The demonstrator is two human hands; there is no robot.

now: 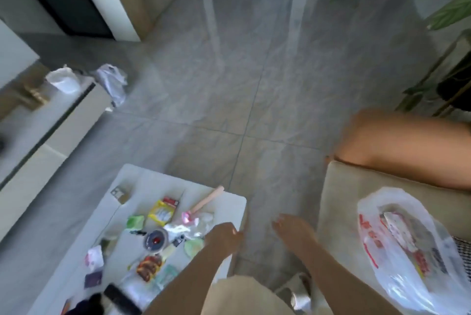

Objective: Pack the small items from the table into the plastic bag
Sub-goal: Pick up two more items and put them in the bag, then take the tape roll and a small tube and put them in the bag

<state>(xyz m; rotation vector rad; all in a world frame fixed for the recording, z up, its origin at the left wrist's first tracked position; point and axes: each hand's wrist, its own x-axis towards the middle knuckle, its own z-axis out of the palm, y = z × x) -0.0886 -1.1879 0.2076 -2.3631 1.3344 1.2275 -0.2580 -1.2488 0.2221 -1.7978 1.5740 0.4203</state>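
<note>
Mostly unpacked, I judge: many small items [158, 238] remain on the bench [229, 202] lower left; plastic bag [407, 251] lower right holds some. Left hand [224, 238] fingers clenched, empty; right hand [293, 230] fingers relaxed.

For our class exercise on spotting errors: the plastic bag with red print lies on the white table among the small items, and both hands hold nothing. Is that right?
Not quite. In the head view the plastic bag lies on the beige seat, right of the white table. The rest stands.
</note>
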